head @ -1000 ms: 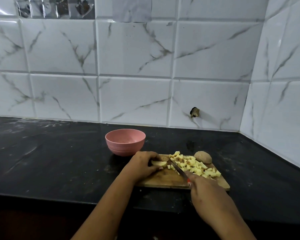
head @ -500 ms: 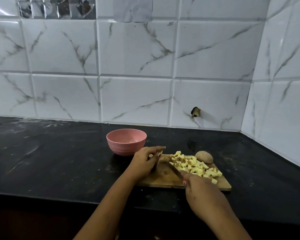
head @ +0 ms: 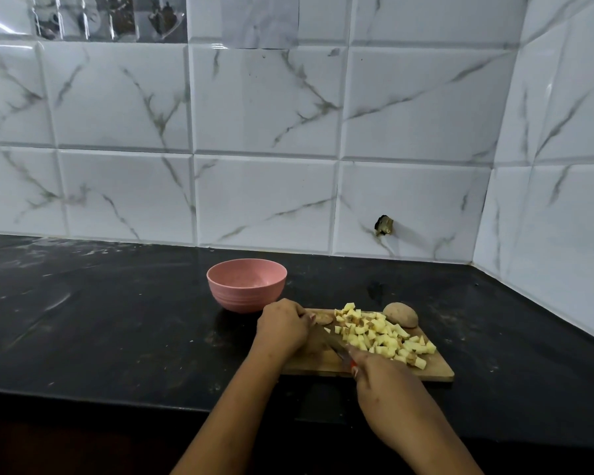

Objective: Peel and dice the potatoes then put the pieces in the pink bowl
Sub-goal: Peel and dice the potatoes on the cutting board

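L hand point(head: 283, 325) curls round the potato piece point(head: 323, 318) at the board's point(head: 438, 370) far-left corner, piece lying along the far edge, R hand point(head: 388, 389) gripping the knife point(head: 333, 344), blade slanting twds it.

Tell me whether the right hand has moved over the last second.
Yes. The right hand, gripping the knife, has shifted slightly left, away from the board's near right corner and toward the left hand.

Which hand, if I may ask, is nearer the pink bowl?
Left. The left hand rests just right of the pink bowl; the right hand grips the knife, farther toward the camera.
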